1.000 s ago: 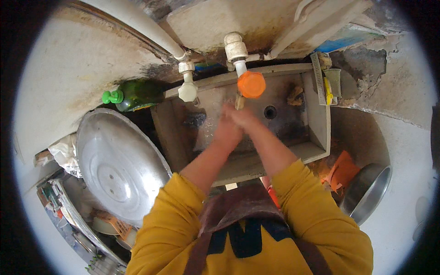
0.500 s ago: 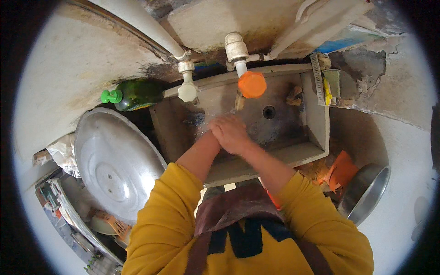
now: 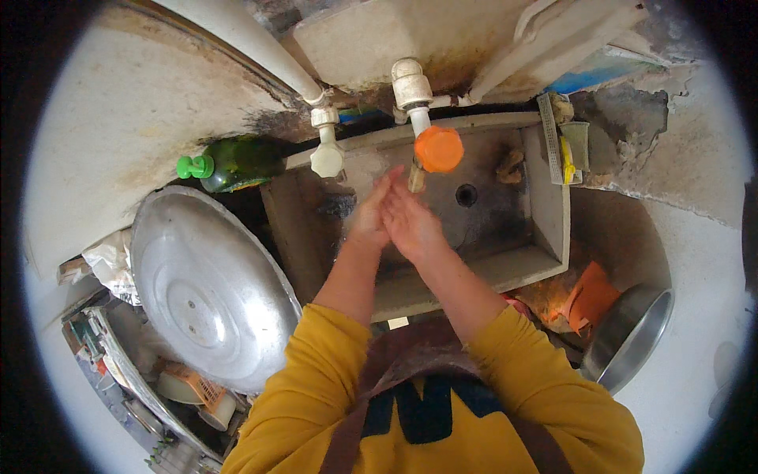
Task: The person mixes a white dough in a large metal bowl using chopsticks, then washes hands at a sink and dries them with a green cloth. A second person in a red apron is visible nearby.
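My left hand (image 3: 368, 219) and my right hand (image 3: 412, 227) are side by side over a grey stone sink (image 3: 493, 272), their inner edges touching. The palms face up in a loose cup, with the fingers stretched toward the wall. Right at the fingertips is the spout of a tap with an orange knob (image 3: 439, 149). Neither hand holds an object; whether water lies in the palms I cannot make out. To the left, a second tap with a pale knob (image 3: 327, 159) overhangs the basin, apart from my hands.
A green bottle (image 3: 241, 164) lies left of the sink, above a large metal basin (image 3: 189, 276) leaning there. The drain hole (image 3: 467, 195) is right of my hands. A holder with a yellow-handled item (image 3: 567, 158) hangs on the right rim; a steel pot (image 3: 632, 340) stands lower right.
My hands were clasped one over the other lower in the sink. They have come apart, turned palms up and moved forward to the orange-knobbed tap.
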`<control>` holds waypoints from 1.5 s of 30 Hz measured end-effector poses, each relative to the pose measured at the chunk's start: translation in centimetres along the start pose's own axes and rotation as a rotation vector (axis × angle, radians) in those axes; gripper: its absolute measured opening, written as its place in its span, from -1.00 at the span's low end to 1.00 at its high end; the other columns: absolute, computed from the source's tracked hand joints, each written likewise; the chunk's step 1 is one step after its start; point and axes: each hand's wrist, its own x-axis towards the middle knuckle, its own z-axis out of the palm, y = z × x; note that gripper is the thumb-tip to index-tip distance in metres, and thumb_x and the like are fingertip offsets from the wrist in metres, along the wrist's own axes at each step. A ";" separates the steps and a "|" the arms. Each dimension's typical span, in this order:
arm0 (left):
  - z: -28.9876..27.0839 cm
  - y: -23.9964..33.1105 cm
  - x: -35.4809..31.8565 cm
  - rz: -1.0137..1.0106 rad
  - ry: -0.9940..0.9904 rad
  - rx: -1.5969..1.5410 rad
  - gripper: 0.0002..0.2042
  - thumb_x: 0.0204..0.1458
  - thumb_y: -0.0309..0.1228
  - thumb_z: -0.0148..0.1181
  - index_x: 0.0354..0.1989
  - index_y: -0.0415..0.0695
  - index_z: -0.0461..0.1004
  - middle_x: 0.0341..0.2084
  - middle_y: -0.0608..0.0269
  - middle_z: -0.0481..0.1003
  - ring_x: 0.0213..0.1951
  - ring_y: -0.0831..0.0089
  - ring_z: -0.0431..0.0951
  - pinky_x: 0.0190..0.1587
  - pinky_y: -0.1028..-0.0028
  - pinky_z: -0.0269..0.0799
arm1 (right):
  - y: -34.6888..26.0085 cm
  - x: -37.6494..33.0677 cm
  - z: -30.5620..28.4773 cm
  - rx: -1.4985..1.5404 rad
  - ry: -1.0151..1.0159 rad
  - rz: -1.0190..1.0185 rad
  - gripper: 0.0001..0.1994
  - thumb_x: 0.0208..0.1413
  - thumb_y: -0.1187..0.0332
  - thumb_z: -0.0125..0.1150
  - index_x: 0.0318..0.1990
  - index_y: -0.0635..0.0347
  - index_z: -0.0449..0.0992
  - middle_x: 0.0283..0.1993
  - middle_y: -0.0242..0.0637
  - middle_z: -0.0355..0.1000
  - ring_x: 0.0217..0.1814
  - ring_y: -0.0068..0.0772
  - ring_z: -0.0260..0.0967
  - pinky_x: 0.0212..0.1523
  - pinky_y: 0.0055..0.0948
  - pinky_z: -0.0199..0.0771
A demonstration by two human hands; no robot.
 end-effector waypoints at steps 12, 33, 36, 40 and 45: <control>2.9 -3.5 0.6 0.123 0.498 0.252 -0.51 0.16 0.09 -0.14 -0.07 -0.12 0.37 -0.27 0.22 0.44 -0.13 0.35 0.42 -0.09 0.38 0.38 | -1.4 2.3 -0.4 -1.343 0.022 -0.390 -0.82 0.19 0.37 0.02 -0.17 0.28 0.46 -0.25 -0.32 0.43 -0.21 -0.43 0.38 -0.17 -0.46 0.35; 2.3 -8.1 -3.5 -0.111 0.074 0.038 -0.45 0.04 0.18 0.02 -0.07 -0.07 0.34 -0.25 0.15 0.43 -0.22 0.32 0.44 -0.13 0.31 0.39 | -1.9 6.1 -2.0 0.105 0.270 -0.107 -0.71 0.23 0.29 -0.09 -0.01 0.28 0.35 -0.12 -0.09 0.40 -0.11 -0.22 0.37 -0.10 -0.30 0.45; 1.7 -5.0 0.7 0.377 0.323 0.170 -0.53 0.10 0.13 -0.04 -0.12 -0.05 0.34 -0.30 0.23 0.43 -0.30 0.35 0.43 -0.24 0.31 0.40 | -0.7 2.8 -0.3 -0.293 0.101 -0.071 -0.63 0.24 0.27 -0.07 0.12 0.28 0.27 0.00 -0.12 0.37 0.00 -0.27 0.35 0.03 -0.37 0.37; 0.4 -2.8 1.1 -0.056 0.407 0.485 -0.58 0.15 0.03 -0.09 -0.12 -0.09 0.36 -0.31 0.23 0.43 -0.30 0.35 0.43 -0.25 0.31 0.41 | -0.4 -0.6 1.8 -1.278 0.021 -0.419 -0.53 0.26 0.08 -0.17 0.13 0.27 0.27 0.01 -0.21 0.35 0.07 -0.36 0.27 0.16 -0.37 0.21; 1.4 -4.4 0.1 0.012 0.130 0.110 -0.66 0.14 -0.11 -0.05 -0.07 -0.09 0.37 -0.34 0.23 0.44 -0.34 0.36 0.43 -0.25 0.36 0.39 | -2.0 0.4 1.6 -0.973 0.286 -0.053 -0.45 0.26 -0.04 -0.33 0.08 0.29 0.29 -0.06 -0.08 0.36 0.02 -0.22 0.28 0.11 -0.24 0.22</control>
